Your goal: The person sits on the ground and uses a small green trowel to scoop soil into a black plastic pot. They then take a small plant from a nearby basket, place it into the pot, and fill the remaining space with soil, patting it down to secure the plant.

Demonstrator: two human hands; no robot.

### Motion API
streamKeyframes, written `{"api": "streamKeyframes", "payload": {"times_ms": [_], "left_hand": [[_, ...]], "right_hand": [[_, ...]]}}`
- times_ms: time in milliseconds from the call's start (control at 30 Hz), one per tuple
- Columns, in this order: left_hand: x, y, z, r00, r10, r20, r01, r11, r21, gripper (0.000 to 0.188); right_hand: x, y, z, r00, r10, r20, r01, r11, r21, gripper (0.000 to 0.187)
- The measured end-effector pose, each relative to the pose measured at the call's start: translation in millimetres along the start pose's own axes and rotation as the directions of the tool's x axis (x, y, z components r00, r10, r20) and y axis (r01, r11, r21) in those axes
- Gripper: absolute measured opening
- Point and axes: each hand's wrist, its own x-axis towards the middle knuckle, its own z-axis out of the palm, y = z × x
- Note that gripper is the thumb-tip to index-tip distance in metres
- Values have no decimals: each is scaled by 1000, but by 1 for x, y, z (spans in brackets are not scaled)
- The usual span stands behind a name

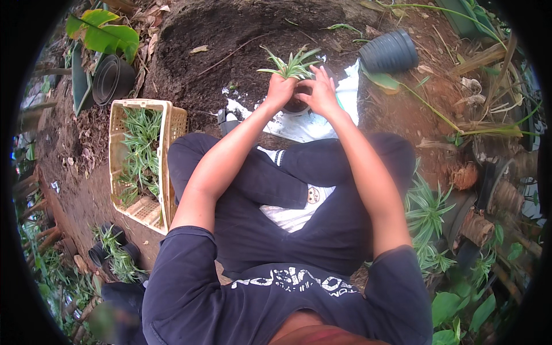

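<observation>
A small spider plant with green and pale striped leaves stands in front of me. My left hand is closed around the base of its leaves. Below it, between my hands, is a pot with dark soil, partly hidden by my fingers. My right hand is at the pot's right side, its fingers curved and apart, fingertips near the leaves and thumb over the soil. The pot rests on a white plastic sheet sprinkled with soil, in front of my crossed legs.
A cream plastic crate of spider plants stands left. Beyond the sheet lies a dark soil heap. A black ribbed pot lies at far right, another black pot at far left. More spider plants grow right.
</observation>
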Motion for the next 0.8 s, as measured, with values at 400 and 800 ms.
{"api": "streamKeyframes", "payload": {"times_ms": [400,800], "left_hand": [[7,27,5,971,-239,-11,206,858,-471,39],[9,29,5,950,-309,38,278,789,-548,36]], "right_hand": [[2,2,25,997,-69,30,67,995,73,31],[-1,-1,30,988,-155,-15,155,988,9,30]]}}
